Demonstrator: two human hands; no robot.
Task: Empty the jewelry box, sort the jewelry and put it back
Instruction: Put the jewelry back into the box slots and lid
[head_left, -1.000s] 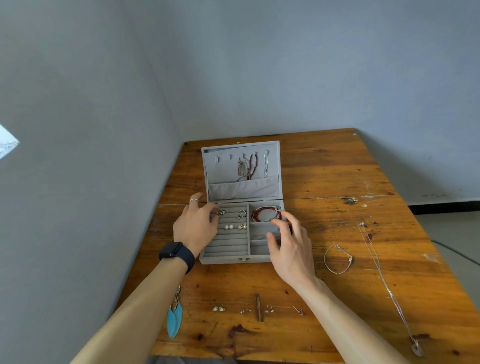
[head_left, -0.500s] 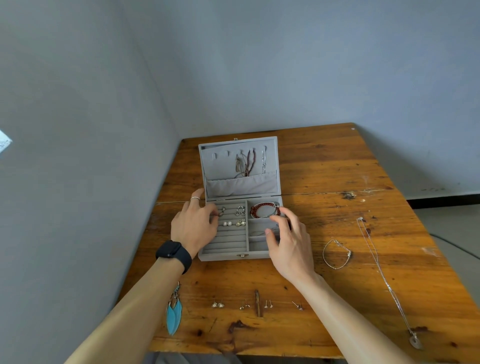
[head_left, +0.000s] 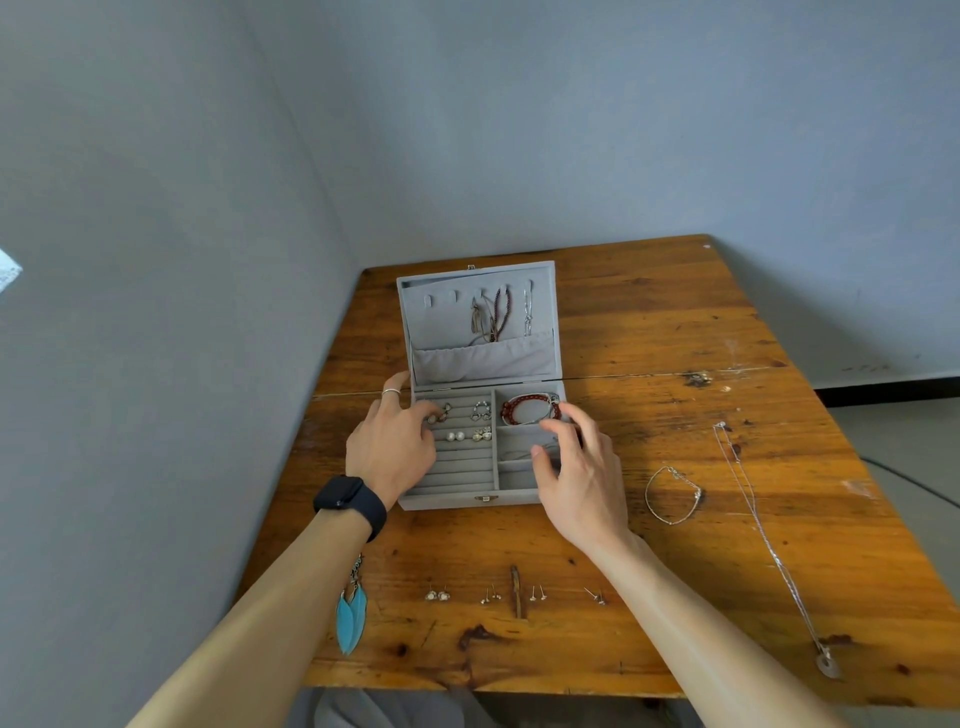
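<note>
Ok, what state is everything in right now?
Jewelry box, open, lid upright.
Red bracelet, inside box, back right compartment.
Left hand, open, fingertips inside box.
Right hand, open, over right compartments.
Silver bracelet, out on table.
Necklace, out, stretched straight.
Stud earrings, out, in a row.

The one view comes from a wide-angle camera at the person's head, facing forward and tipped down over the table (head_left: 675, 332). It sits close: both forearms enter from the bottom edge, and the left hand (head_left: 389, 447) and right hand (head_left: 582, 478) meet at the jewelry box (head_left: 480, 358) just left of centre. The table's far edge lies toward 12 o'clock against a wall (head_left: 571, 130). A side wall (head_left: 156, 312) fills 9 o'clock, and a strip of floor (head_left: 924, 441) shows at 3 o'clock.
</note>
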